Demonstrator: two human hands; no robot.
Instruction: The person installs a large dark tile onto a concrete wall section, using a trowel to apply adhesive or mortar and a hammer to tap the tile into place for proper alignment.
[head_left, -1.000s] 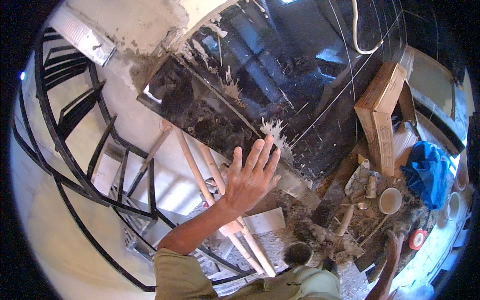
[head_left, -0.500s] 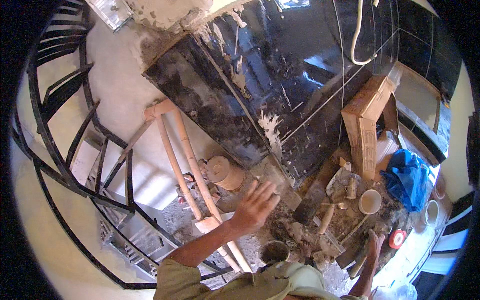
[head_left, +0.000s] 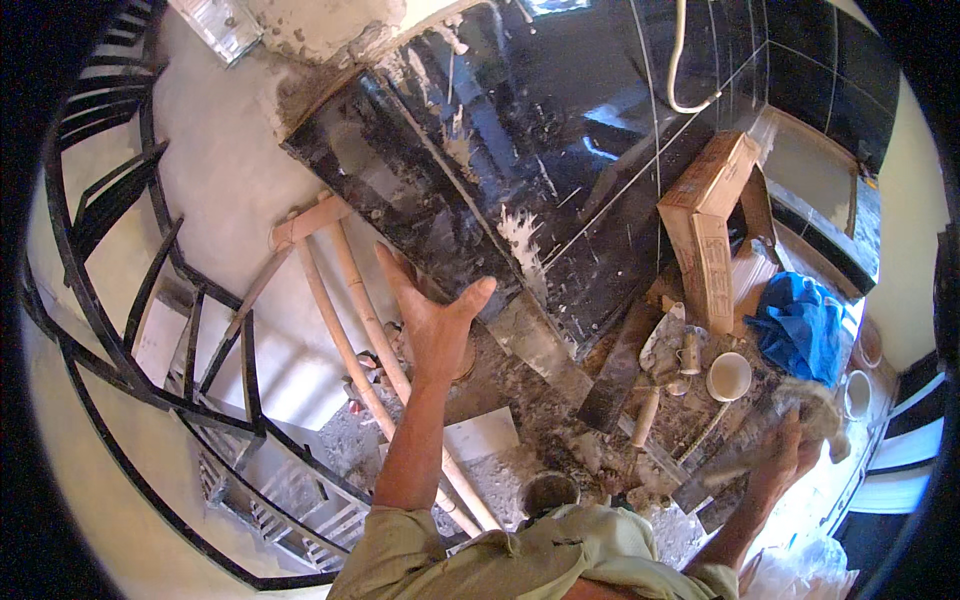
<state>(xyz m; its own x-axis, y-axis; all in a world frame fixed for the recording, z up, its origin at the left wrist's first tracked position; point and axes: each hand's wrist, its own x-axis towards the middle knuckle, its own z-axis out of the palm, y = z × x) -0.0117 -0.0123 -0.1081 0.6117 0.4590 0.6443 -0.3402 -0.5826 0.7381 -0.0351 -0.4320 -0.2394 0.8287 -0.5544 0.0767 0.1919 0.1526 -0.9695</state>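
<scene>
My left hand (head_left: 435, 315) is open, fingers and thumb spread against the lower edge of a black tile (head_left: 390, 180) on the wall. On the right, my right hand (head_left: 785, 460) is closed around a dusty hammer-shaped tool (head_left: 815, 408), held above the cluttered ledge. Motion smears the tool, so its exact kind is unclear. Left of this hand lie a trowel with a wooden handle (head_left: 646, 418), a pale cup (head_left: 729, 377) and a small mug (head_left: 690, 354).
Two wooden poles (head_left: 345, 340) lean under the tile. A cardboard box (head_left: 712, 235) and a blue cloth or bag (head_left: 798, 325) stand at the right. Black metal railing (head_left: 110, 350) curves along the left. A dark bucket (head_left: 548, 492) is near my body.
My left hand has moved up and left to the tile's edge, its fingers spreading. My right hand has risen from the ledge with the hammer-shaped tool. The view has shifted slightly.
</scene>
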